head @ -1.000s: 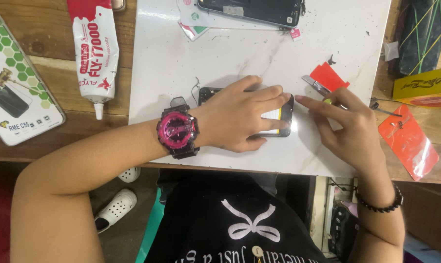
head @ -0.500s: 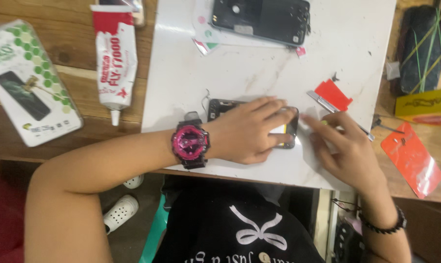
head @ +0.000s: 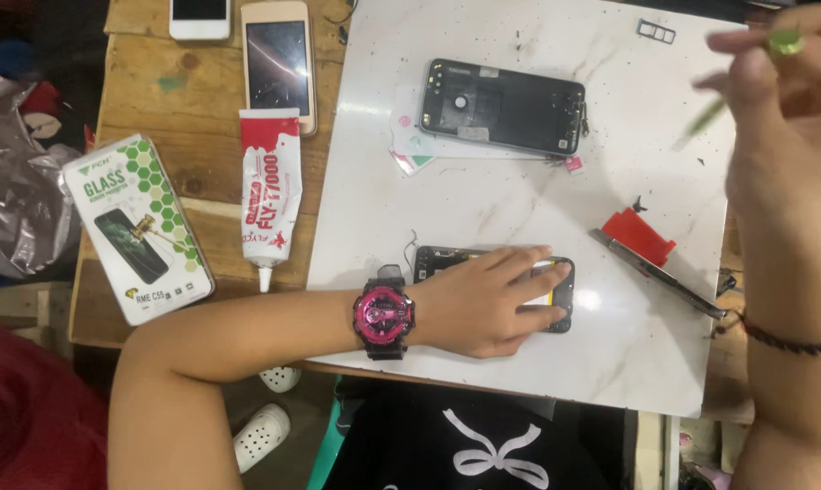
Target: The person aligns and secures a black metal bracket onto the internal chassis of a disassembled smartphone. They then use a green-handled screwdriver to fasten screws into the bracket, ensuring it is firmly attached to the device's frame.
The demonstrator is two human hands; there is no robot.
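Seen from above, a left hand (head: 483,304) wearing a pink and black wristwatch (head: 385,313) lies flat on an opened phone (head: 555,292) on a white marble board (head: 483,209). The right hand (head: 782,100) is raised at the upper right, pinching a blurred green tool (head: 705,118). A second opened phone (head: 501,118), a red-handled tool (head: 651,249) and a glue tube (head: 270,191) lie nearby.

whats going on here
A person presses their left hand flat on an opened black phone lying on a white marble slab. Their right hand is raised, holding a thin green tool, blurred. A red-handled blade and another opened phone lie nearby.
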